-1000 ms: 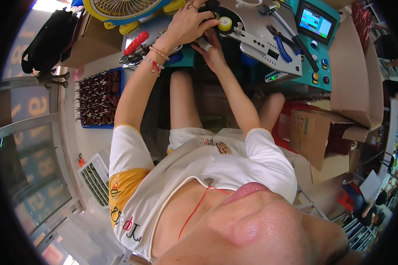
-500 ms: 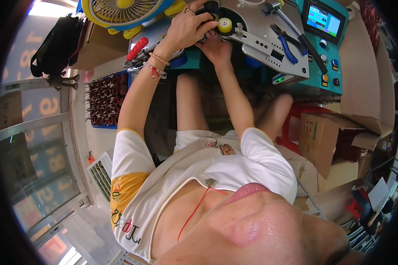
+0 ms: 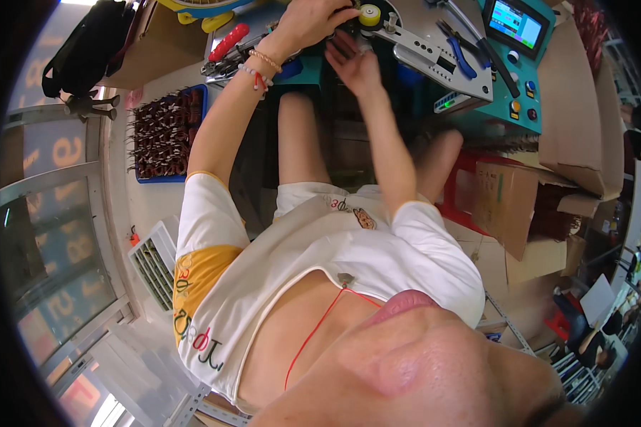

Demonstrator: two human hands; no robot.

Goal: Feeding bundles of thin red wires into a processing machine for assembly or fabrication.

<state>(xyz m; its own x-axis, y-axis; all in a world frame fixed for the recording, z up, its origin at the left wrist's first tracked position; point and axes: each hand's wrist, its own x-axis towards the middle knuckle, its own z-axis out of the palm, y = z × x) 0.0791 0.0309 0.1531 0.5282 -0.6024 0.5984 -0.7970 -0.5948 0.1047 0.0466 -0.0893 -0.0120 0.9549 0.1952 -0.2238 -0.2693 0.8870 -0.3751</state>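
At the top of the view, my left hand [image 3: 313, 20], with beaded bracelets at the wrist, reaches to a small yellow-and-white wheel [image 3: 369, 15]. Its thumb and fingers close together beside the wheel, and whatever they pinch is hidden. Lower and a little to the right is my right hand [image 3: 358, 65], its fingers apart and nothing seen in them. It is near the edge of the machine, under the wheel. A perforated metal bar [image 3: 427, 55] runs from the wheel toward the right.
On the machine top lie blue-handled pliers [image 3: 461, 58] and a hammer [image 3: 493, 60], next to a teal control box [image 3: 525, 67] with a screen. A red-handled tool [image 3: 229, 43] is at left. A blue tray [image 3: 169, 135] holds many brown wired parts. Cardboard boxes [image 3: 502, 203] stand at right.
My right hand has drawn away from the wheel, down and to the right, its fingers now apart. My left hand stays beside the wheel. The whole view has shifted slightly upward.
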